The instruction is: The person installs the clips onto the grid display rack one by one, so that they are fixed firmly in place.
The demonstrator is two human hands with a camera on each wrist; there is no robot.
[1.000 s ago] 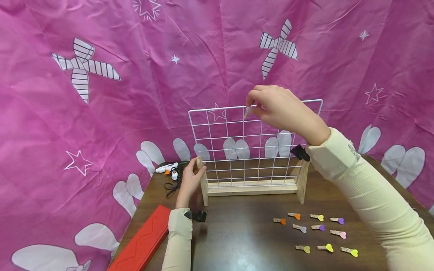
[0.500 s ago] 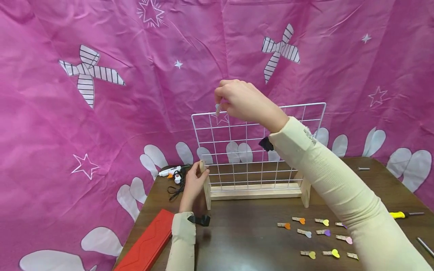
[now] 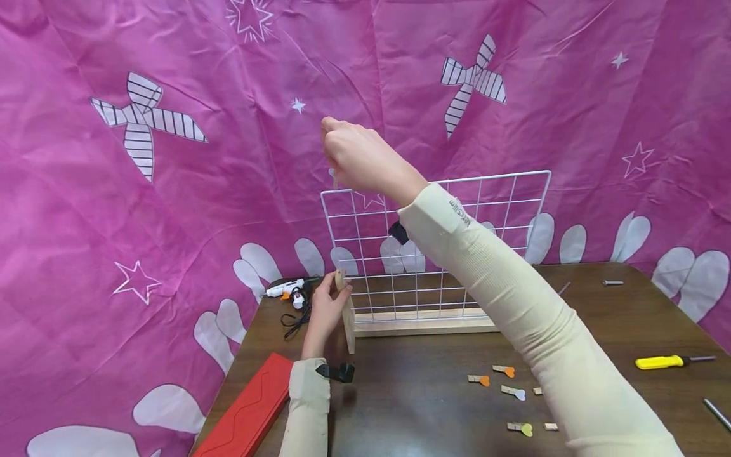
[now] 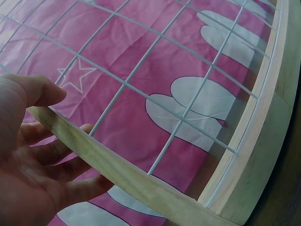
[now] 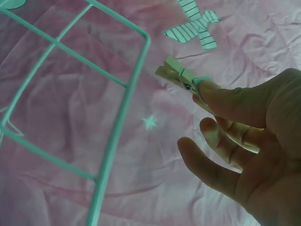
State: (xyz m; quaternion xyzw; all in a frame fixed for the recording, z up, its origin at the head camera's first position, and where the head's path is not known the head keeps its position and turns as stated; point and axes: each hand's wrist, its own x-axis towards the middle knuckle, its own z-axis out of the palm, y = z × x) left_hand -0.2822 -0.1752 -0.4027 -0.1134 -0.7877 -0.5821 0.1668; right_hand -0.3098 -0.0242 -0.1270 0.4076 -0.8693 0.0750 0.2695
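Observation:
A white wire grid panel point(image 3: 434, 247) stands upright in a wooden base point(image 3: 422, 326). My right hand point(image 3: 365, 155) pinches a small wooden clothespin point(image 5: 178, 74) between thumb and finger, just above the grid's top left corner. In the right wrist view the clothespin is apart from the wire frame point(image 5: 117, 120). Part of the pin is hidden behind the thumb. My left hand point(image 3: 327, 311) grips the top of the wooden side support point(image 4: 94, 153) at the grid's left edge, thumb on one side and fingers on the other.
Several heart clothespins point(image 3: 478, 380) lie on the table point(image 3: 411, 381), partly hidden by my right sleeve. A red case point(image 3: 251, 406) is at left, a glue gun point(image 3: 285, 289) with its cord behind it. A yellow-handled screwdriver point(image 3: 662, 362) and a bolt point(image 3: 613, 283) lie at right.
My right hand has moved left along the grid's top edge to its left corner, carrying the clothespin. The left hand keeps its grip on the support.

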